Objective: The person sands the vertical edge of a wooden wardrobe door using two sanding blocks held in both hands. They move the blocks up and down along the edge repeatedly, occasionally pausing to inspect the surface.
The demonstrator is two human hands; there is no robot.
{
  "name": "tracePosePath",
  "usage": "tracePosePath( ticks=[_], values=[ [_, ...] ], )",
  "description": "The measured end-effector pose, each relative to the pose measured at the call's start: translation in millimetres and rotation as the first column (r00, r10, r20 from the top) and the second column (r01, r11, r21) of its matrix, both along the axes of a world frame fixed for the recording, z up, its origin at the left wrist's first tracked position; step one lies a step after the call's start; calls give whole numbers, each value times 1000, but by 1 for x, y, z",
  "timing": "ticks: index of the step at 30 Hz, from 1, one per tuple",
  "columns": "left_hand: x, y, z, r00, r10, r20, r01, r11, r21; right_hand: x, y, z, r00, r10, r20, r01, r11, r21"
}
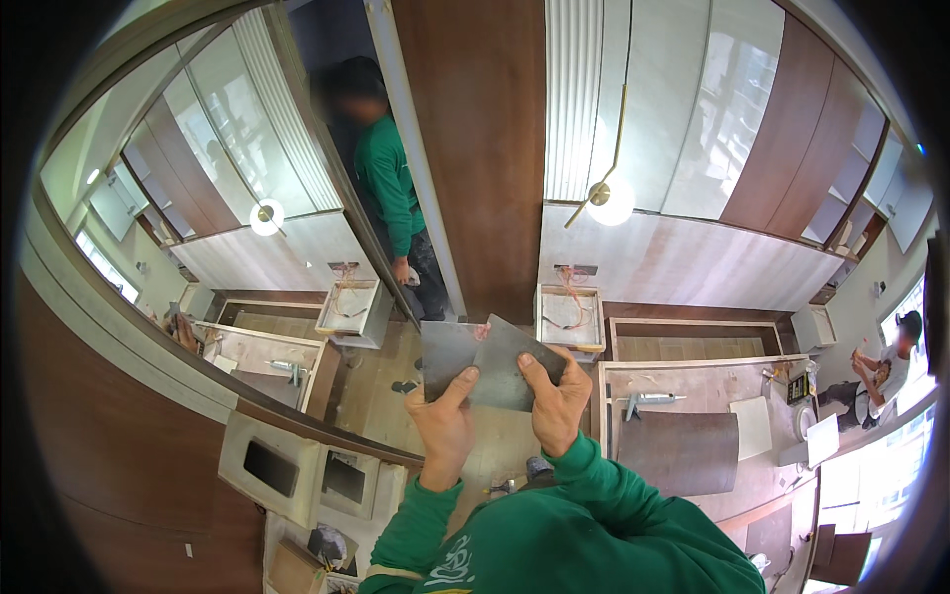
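Note:
Both my hands hold thin, flat dark-grey plates in front of my chest. My left hand [443, 424] is closed on the left plate [447, 346], its thumb pressed on the near face. Closed on the tilted right plate [510, 366] is my right hand [556, 401], with its thumb on the face and fingers at the right edge. The plates overlap at the middle, where a small reddish smear [482, 332] shows at the top. Most of my left fingers are hidden behind the plate.
On the right, a wooden bed base [712, 374] carries a caulking gun [653, 399] and a brown sheet [680, 450]. An open drawer box [571, 319] with loose wires stands ahead. A large mirror [188, 247] is left. One person [384, 178] wears green; another person [891, 371] is far right.

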State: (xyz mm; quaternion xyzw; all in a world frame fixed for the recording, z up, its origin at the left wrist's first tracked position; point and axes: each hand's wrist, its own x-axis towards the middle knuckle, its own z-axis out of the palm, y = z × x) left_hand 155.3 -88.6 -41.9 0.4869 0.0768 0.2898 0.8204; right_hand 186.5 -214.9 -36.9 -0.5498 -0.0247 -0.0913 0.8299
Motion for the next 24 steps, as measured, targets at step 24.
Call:
tracePosePath(
  ticks=[24],
  values=[
    [-33,39,37,961,-262,-93,204,892,-404,-2,-23,29,662,547,512,-35,705,-708]
  ],
)
